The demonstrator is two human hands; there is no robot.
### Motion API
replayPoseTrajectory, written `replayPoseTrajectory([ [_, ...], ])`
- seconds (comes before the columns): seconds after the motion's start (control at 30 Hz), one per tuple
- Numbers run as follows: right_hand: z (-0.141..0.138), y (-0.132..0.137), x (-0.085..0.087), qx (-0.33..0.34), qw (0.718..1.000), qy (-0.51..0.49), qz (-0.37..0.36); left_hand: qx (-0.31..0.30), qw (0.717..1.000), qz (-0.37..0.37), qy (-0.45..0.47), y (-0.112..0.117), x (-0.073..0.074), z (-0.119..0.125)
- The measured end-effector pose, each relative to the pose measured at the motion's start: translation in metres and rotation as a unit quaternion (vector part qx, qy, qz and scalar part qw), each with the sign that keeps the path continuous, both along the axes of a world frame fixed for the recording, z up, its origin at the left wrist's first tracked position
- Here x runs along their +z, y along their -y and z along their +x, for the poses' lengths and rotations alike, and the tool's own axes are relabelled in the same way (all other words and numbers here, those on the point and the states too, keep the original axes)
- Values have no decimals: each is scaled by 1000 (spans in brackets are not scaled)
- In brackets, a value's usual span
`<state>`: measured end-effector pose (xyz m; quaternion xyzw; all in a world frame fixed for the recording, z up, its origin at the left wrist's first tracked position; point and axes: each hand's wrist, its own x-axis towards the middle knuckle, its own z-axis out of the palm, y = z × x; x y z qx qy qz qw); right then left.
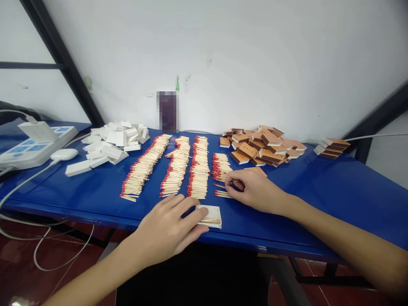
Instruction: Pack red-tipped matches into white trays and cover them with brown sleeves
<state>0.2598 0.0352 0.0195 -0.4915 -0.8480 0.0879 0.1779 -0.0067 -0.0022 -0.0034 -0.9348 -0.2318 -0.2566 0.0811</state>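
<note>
My left hand (178,225) grips a white matchbox tray (214,211) at the table's front edge, with its fingers on the left end. A few matchsticks (211,221) lie along the tray's near side. My right hand (250,189) is closed in a pinch on a red-headed match (219,185), over the near end of the shortest row of matches (220,166). A few loose matches (221,194) lie just below those fingertips, partly hidden by the hand. Three longer rows of matches (198,170) stretch away to the left, red heads facing left.
White matchbox trays (116,139) are heaped at the back left. Orange-brown matchbox sleeves (266,144) are piled at the back right, and a small stack of sleeves (334,146) stands farther right. A power strip (38,146) with cables sits at the left edge of the blue table (318,187).
</note>
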Motion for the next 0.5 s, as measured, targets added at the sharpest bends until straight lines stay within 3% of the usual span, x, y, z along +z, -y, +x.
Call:
replayPoseTrajectory([
  [0.5, 0, 2, 4, 11, 1000, 8, -3, 2, 1000, -10, -8, 1, 1, 0],
])
